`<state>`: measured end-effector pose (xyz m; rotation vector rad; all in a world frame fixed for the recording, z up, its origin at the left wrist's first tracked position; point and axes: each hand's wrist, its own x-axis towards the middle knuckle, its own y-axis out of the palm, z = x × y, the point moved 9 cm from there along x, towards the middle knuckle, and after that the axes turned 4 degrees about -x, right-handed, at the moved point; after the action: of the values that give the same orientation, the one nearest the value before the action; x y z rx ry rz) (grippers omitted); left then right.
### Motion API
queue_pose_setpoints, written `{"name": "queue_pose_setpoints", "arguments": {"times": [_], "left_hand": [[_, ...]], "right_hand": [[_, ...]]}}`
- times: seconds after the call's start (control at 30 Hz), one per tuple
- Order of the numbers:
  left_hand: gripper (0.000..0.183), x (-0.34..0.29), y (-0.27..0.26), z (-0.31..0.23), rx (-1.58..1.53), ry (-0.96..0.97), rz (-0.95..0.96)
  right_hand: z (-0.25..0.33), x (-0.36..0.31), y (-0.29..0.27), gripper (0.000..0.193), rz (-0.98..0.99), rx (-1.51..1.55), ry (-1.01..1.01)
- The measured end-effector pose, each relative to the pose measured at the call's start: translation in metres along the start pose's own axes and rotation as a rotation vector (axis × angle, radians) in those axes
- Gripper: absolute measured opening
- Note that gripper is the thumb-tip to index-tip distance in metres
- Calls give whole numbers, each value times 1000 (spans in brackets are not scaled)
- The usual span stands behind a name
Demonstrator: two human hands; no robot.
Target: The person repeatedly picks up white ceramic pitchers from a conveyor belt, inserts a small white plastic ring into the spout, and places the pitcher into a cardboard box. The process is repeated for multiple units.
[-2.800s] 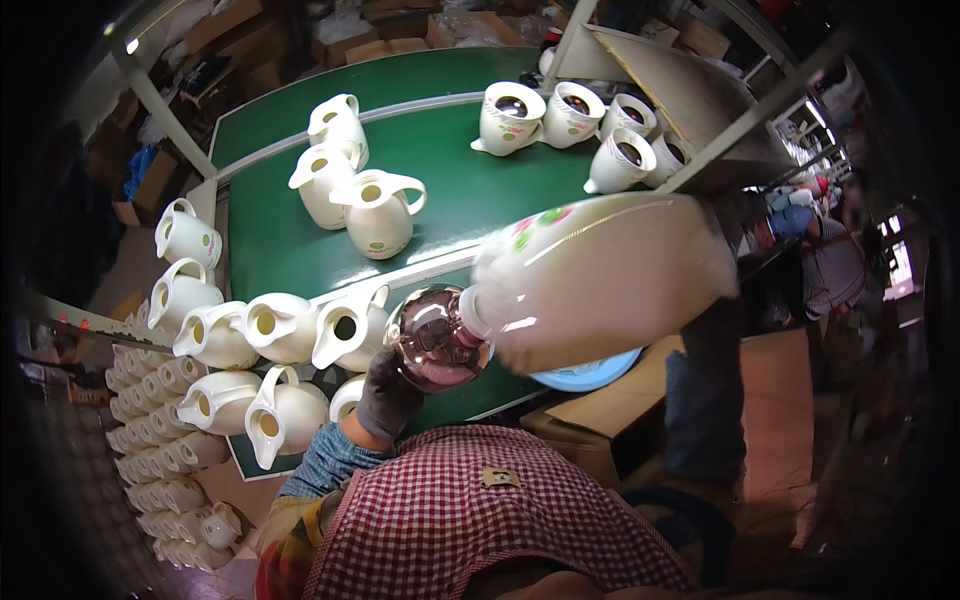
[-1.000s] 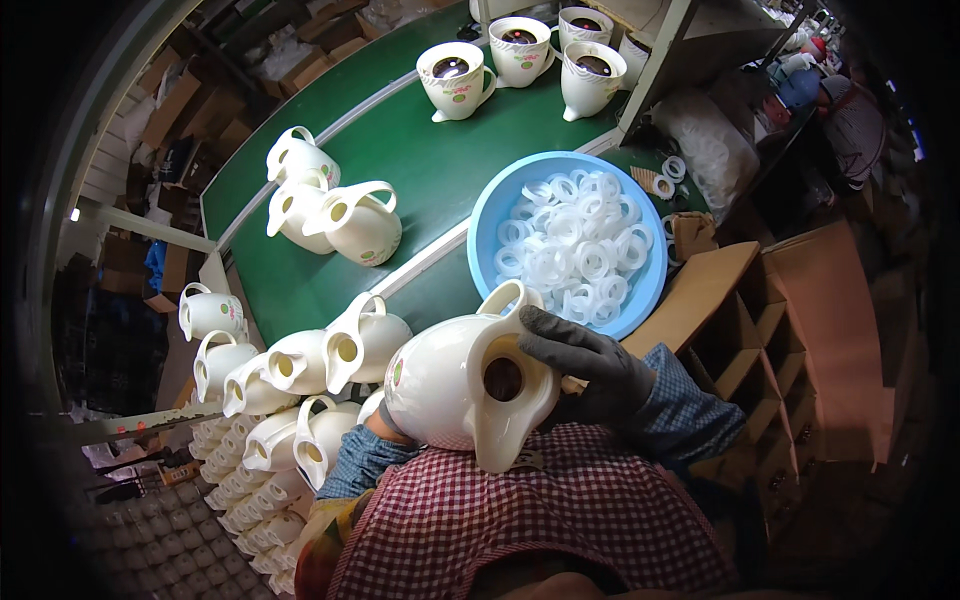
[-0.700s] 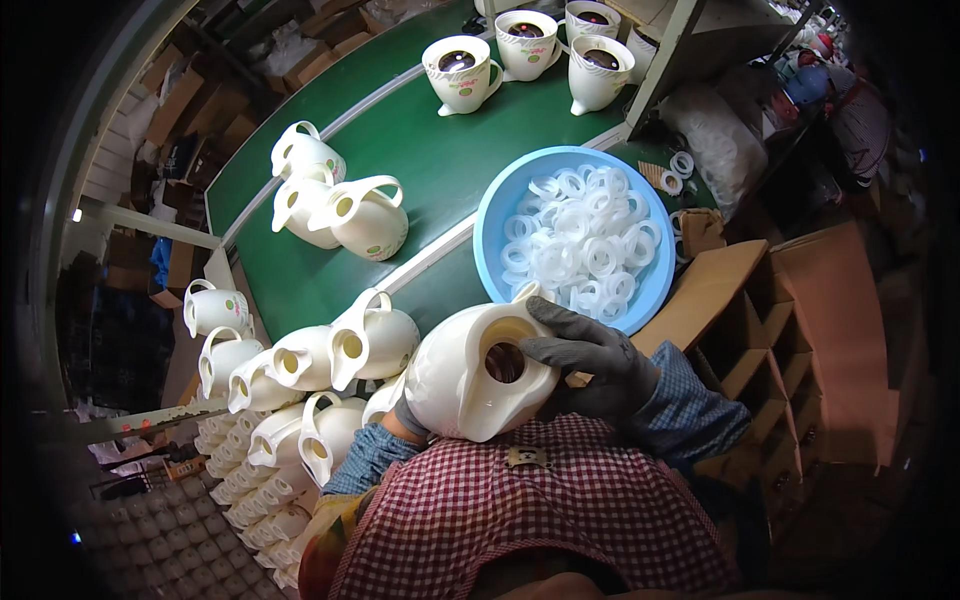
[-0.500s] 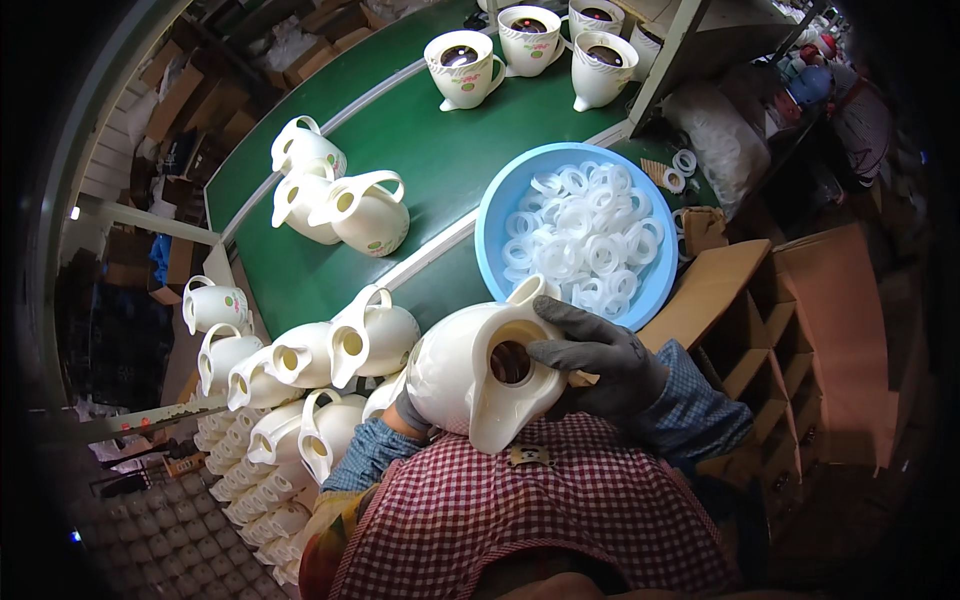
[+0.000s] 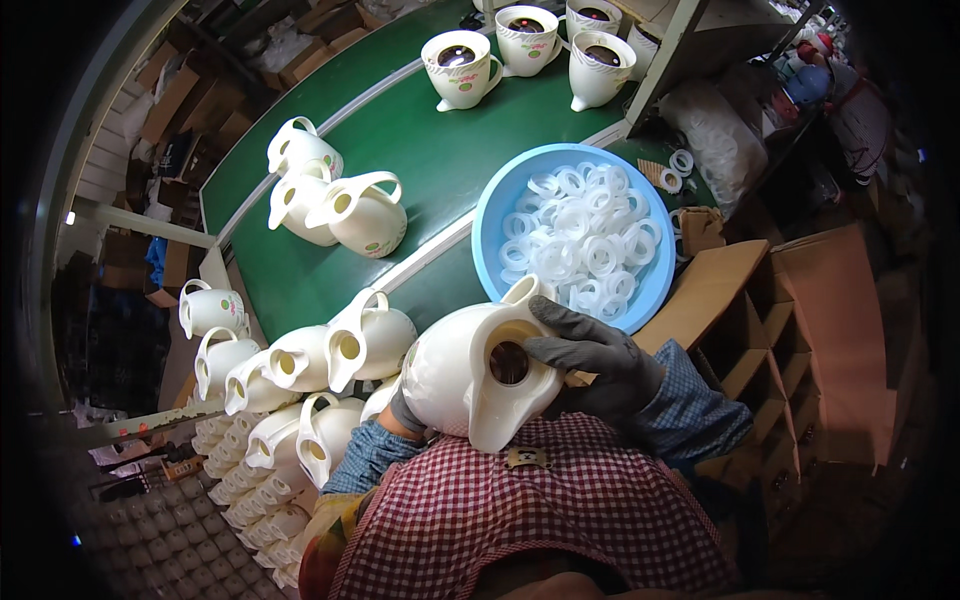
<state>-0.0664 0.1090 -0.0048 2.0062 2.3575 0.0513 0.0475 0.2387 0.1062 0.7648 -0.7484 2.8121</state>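
Observation:
A glossy white jug with a wide pouring lip is tilted in front of my chest, its round opening turned up toward me. My left hand, in a grey glove, supports it from the left; most of its fingers are hidden behind the jug. My right hand, also gloved in grey, grips the jug's right side by the handle, with fingers at the rim of the opening. A dark, shiny round surface shows inside. Just beyond the jug is a light blue basin heaped with translucent white rings.
Several similar white jugs lie along the left, and three more rest on the green conveyor belt. Upright jugs with dark round insides stand at the far end. An open, divided cardboard box sits at the right.
The jug and both hands hold almost the same position. Only a slight shift of the whole view is noticeable.

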Motion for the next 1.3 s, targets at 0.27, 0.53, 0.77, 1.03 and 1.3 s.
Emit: {"name": "queue_pose_setpoints", "arguments": {"times": [0.27, 0.53, 0.77, 1.03, 1.3], "left_hand": [[81, -17, -8, 29, -486, -66, -150], [83, -52, -1, 31, -1242, 75, -197], [60, -62, -111, 45, -418, -133, -604], [43, 222, -191, -97, 648, 339, -381], [44, 444, -148, 30, 1439, 76, -34]], "right_hand": [[-12, -5, -1, 79, -48, 5, 90], [-17, -6, -6, 75, -140, -100, 44], [-30, -7, -26, 71, -283, -264, 174], [-47, -1, 4, 43, -60, 48, 266], [-74, -17, 10, 45, 3, -2, 422]]}}
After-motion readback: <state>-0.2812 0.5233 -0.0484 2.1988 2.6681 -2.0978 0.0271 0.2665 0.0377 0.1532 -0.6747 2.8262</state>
